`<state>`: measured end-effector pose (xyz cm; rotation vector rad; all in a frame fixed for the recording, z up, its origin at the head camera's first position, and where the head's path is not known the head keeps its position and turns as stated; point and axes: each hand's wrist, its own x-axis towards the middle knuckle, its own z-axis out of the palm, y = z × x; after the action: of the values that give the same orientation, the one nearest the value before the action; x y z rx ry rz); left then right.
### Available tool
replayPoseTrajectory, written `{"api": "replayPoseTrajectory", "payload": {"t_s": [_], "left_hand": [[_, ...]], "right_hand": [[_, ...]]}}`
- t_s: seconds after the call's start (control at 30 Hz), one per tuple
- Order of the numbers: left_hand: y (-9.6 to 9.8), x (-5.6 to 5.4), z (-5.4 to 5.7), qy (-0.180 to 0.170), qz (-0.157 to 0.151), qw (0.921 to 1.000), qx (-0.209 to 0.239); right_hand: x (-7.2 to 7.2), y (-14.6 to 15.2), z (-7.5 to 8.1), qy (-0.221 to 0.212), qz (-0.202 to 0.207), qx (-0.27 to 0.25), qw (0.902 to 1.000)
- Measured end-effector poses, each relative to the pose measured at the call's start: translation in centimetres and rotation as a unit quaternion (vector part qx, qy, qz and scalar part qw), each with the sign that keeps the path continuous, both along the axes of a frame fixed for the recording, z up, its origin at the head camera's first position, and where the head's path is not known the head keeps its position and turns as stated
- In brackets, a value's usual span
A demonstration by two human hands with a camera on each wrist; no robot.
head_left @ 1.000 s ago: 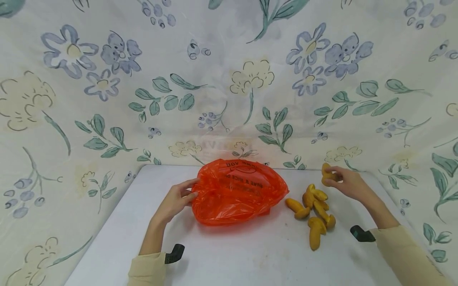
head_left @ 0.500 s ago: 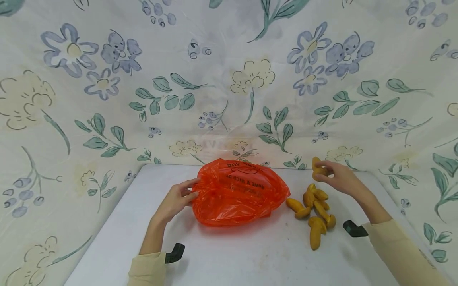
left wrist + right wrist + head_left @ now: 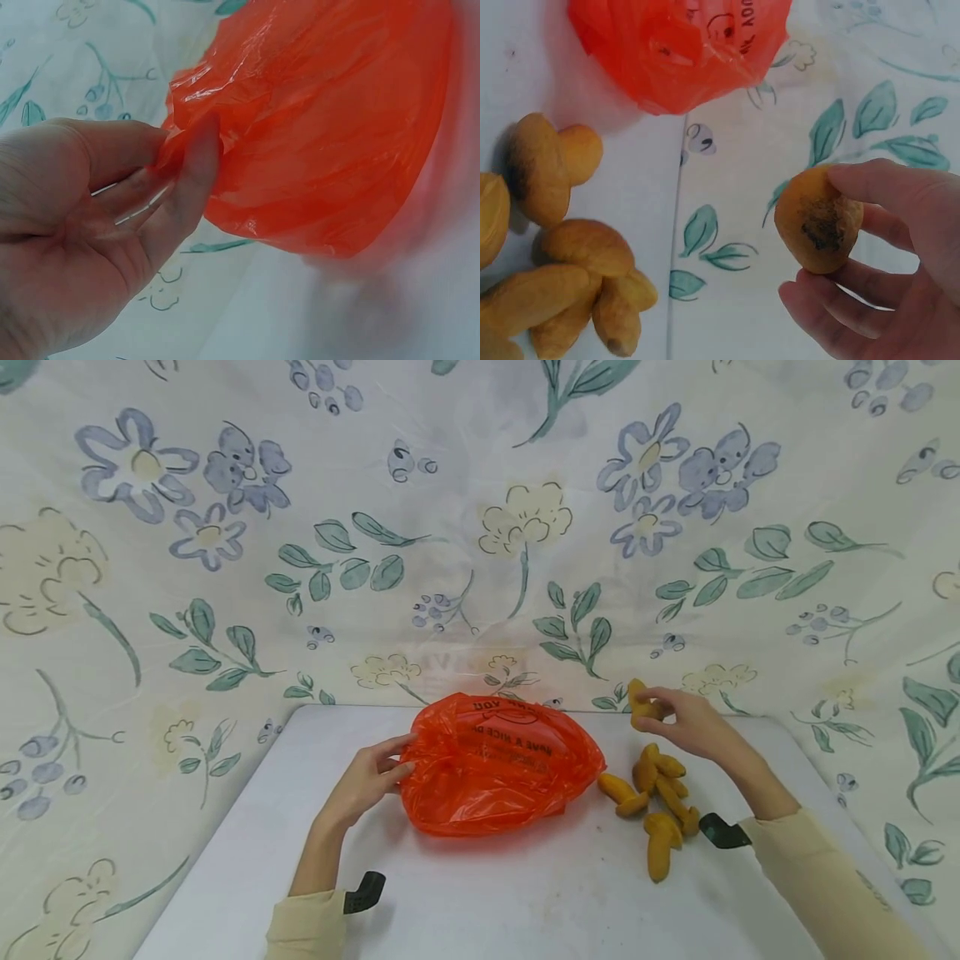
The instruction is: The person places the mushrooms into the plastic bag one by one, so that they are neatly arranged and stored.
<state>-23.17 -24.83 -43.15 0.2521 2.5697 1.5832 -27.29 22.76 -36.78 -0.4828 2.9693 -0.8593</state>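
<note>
A red plastic bag [image 3: 495, 768] with dark printing lies puffed up on the white table. My left hand [image 3: 367, 783] pinches its left edge; in the left wrist view thumb and fingers close on the thin film [image 3: 315, 135]. My right hand [image 3: 686, 720] holds a yellow-brown mushroom [image 3: 640, 706] above the table's far edge, right of the bag. Dark marks show on this mushroom's rounded cap [image 3: 819, 221] in the right wrist view, gripped between thumb and fingertips. Below that hand, several similar mushrooms [image 3: 662, 845] lie in a loose pile.
The white table [image 3: 465, 902] has its far edge against a floral cloth backdrop [image 3: 450, 543]. Small dark specks dot its surface. A black wrist mount [image 3: 365, 893] sticks out from the left sleeve, another mount [image 3: 723, 832] from the right sleeve.
My right hand has moved left and slightly up with the mushroom, toward the bag. The left hand stays at the bag's edge, and the piled mushrooms have not moved.
</note>
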Motion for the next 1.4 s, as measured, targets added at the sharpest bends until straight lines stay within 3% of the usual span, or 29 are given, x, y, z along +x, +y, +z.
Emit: {"api": "replayPoseTrajectory", "payload": {"t_s": [0.37,0.73,1.13,1.4], "left_hand": [[0.0,0.0,-0.1,0.002,0.004,1.0000,-0.001],[0.0,0.1,-0.1,0.002,0.005,1.0000,0.000],[0.0,0.1,0.1,0.003,0.004,1.0000,-0.004],[-0.2,0.1,0.0,0.002,0.005,1.0000,-0.005]], "right_hand": [[-0.2,-2.1,0.7,-0.002,0.015,-0.012,0.9998],[-0.6,-3.4,0.4,0.001,0.030,-0.023,0.9993],[-0.9,-5.2,1.1,0.020,0.064,-0.051,0.9964],[-0.9,-7.2,1.6,0.005,0.098,-0.057,0.9935]]}}
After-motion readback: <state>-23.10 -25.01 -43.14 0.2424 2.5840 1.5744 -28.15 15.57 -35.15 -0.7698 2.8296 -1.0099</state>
